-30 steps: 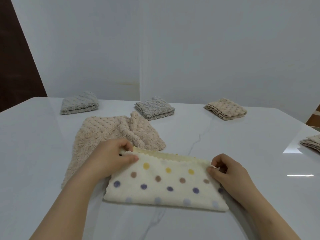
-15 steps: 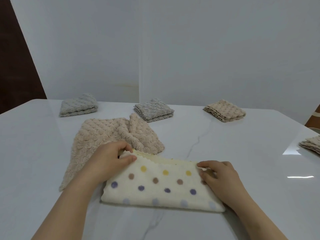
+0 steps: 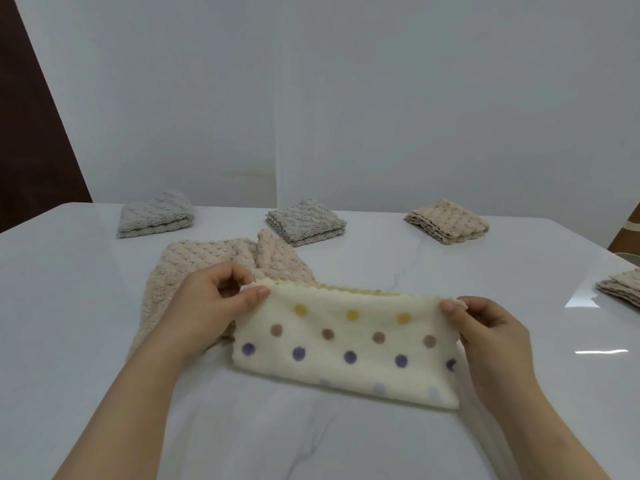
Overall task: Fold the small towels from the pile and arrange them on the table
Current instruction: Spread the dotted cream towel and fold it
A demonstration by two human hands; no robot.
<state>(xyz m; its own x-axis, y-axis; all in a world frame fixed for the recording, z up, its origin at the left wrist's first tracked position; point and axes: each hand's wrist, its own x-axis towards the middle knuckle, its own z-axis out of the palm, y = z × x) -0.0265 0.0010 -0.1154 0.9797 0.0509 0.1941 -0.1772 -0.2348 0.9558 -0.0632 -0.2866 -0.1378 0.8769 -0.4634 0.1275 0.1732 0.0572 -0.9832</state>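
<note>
A cream towel with yellow, brown and purple dots (image 3: 346, 344) lies folded in half lengthwise on the white marble table (image 3: 69, 306), its open edge on the far side. My left hand (image 3: 211, 306) pinches its far left corner between thumb and fingers. My right hand (image 3: 491, 327) pinches the far right corner the same way. Both corners are lifted slightly off the table. Behind the left hand an unfolded beige waffle towel (image 3: 194, 268) lies crumpled, partly under the dotted towel.
Folded towels sit along the far side: a grey one (image 3: 156, 214) at left, a grey one (image 3: 306, 221) in the middle, a beige one (image 3: 446, 220) at right. Another folded beige towel (image 3: 620, 289) lies at the right edge. A white wall stands behind.
My right hand left the towel's top and took the far right corner in a pinch. Both far corners are now raised and pulled apart, and the towel lies a little further right.
</note>
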